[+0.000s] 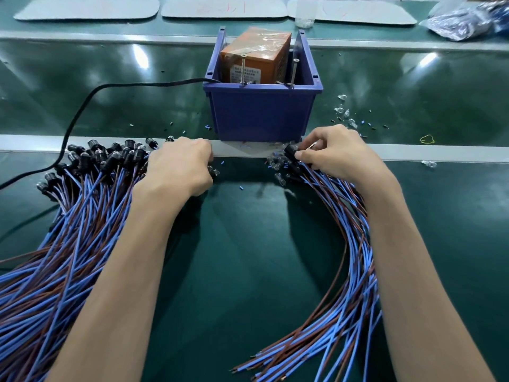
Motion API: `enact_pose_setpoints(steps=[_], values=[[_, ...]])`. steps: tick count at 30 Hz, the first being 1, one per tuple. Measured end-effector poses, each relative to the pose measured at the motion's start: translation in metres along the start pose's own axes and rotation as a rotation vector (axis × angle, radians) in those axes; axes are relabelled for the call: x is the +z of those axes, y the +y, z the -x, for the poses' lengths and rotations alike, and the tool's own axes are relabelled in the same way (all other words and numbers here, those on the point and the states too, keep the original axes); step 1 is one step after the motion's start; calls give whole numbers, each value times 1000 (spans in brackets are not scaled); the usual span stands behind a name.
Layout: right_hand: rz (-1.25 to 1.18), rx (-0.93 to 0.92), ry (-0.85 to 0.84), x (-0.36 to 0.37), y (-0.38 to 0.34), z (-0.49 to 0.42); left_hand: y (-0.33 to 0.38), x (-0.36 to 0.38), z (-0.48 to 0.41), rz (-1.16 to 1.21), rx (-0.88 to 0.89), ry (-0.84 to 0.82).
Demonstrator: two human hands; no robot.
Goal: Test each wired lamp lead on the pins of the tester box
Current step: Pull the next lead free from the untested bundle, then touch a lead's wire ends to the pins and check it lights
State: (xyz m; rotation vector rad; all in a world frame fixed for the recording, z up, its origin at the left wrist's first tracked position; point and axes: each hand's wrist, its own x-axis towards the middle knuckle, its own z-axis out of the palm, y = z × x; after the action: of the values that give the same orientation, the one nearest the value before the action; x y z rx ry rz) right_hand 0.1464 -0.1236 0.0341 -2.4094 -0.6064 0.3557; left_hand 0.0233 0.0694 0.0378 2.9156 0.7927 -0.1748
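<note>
Left pile (pixel 82 216) at 8 o'clock, right bundle (pixel 347 244) at 4. Left hand (pixel 179 166) fingers curl round a clear lamp (pixel 212 171); right hand (pixel 338 155) fingers pinch a black lamp socket (pixel 291 153). Tester box (pixel 256 62) at 12 in the blue bin (pixel 261 114), pins (pixel 243 70) upright, untouched. Likely risk: tangled wires drag neighbours, mixing tested and untested leads.

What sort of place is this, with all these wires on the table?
Probably a factory test bench: bundles of blue-and-brown lamp leads lie on a green work surface, and a blue bin holds an orange tester box and upright pins.
</note>
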Motion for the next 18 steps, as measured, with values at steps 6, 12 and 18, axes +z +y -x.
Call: enact_pose_setpoints(steps=[6, 12, 18], values=[[-62, -139, 50, -7, -6, 2, 8, -11, 7, 252, 72, 192], [-304, -286, -248, 4, -23, 10, 32, -21, 20, 634, 241, 340], [-476, -339, -263, 10, -29, 13, 56, -23, 33, 798, 395, 438]])
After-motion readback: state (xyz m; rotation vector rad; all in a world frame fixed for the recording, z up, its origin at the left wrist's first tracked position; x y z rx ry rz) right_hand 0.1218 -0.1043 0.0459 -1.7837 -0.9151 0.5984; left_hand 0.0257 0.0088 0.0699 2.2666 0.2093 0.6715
